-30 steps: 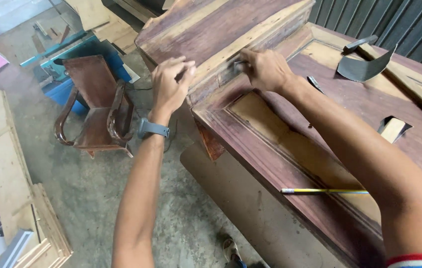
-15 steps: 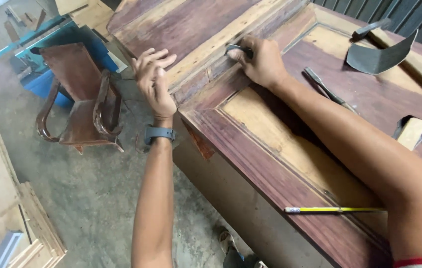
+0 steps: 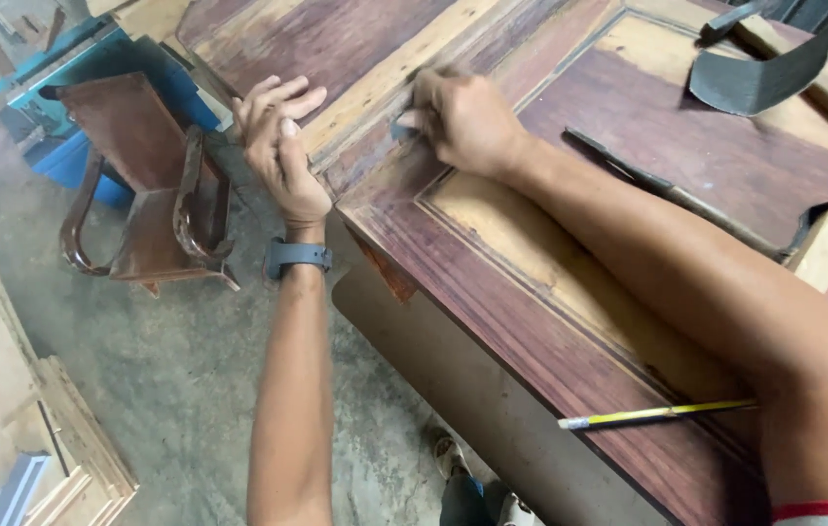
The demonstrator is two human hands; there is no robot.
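Pressing down on a big dark red wooden door [image 3: 570, 341], the right hand [image 3: 462, 122] is curled shut around a small grey thing [image 3: 402, 125]. Only a bit of that thing peeks out by the thumb, so I cannot tell what it is. It sits on the groove near the door's far edge.

Just left of that hand, the left hand [image 3: 279, 136] is open, with its fingers spread apart. It holds nothing. Its palm side rests at the door's edge. A grey watch [image 3: 295, 255] is on that wrist.

Behind the right arm, a long thin tool [image 3: 667, 195] lies on the door. Farther past it is a curled grey sheet [image 3: 759, 73]. A pale wood block [image 3: 827, 244] sits at the end of the long tool. Near the right elbow, a yellow pencil [image 3: 657, 413] lies on the door.

Left of the left hand, down on the floor, stands a little brown chair [image 3: 146, 185]. A blue box [image 3: 156, 73] is just behind it, but I cannot see inside it.
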